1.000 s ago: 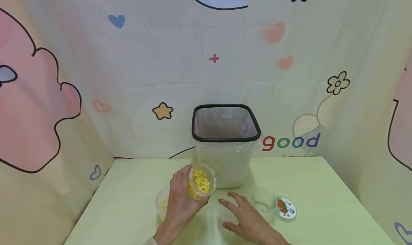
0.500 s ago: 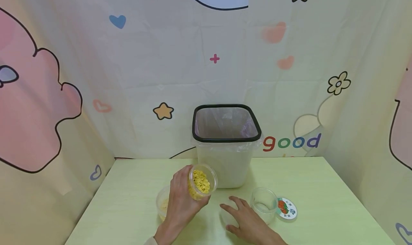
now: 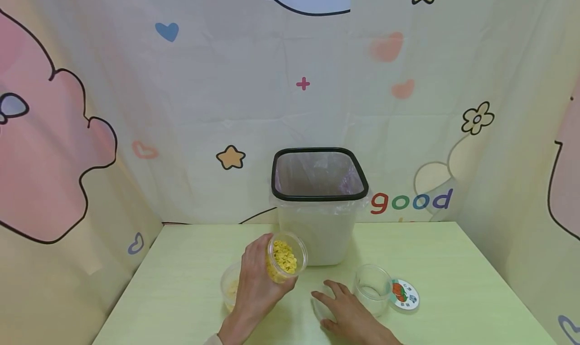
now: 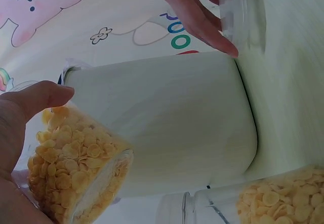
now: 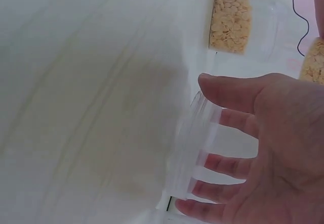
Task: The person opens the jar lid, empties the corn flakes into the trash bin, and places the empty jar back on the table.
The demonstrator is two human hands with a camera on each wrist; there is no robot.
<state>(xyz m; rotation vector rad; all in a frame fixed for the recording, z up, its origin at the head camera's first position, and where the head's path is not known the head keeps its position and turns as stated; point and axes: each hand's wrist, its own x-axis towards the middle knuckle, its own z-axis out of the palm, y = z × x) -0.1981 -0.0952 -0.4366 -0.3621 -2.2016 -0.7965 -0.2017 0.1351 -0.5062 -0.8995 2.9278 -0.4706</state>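
My left hand (image 3: 258,279) grips a clear jar of yellow flakes (image 3: 284,258), tilted with its open mouth toward me. In the left wrist view the flakes (image 4: 71,155) lie packed toward the jar's base. Just over the table, my right hand (image 3: 353,312) spans a clear, shallow lid (image 5: 192,143), thumb at one edge and fingers curled round the rim. Mostly hidden by that hand in the head view, the lid sits close to the tabletop; whether it touches is unclear. Behind my left hand stands another clear jar of flakes (image 3: 229,287), partly covered.
A pale bin (image 3: 314,234) with a black rim and a clear liner stands at the table's back. Right of my right hand are an empty clear jar (image 3: 372,290) and a round printed lid (image 3: 405,294). A patterned cloth (image 3: 204,108) hangs behind the table.
My right hand has lowered slightly toward the table, and the clear lid under it shows more plainly. The left hand and its jar have kept almost the same place.
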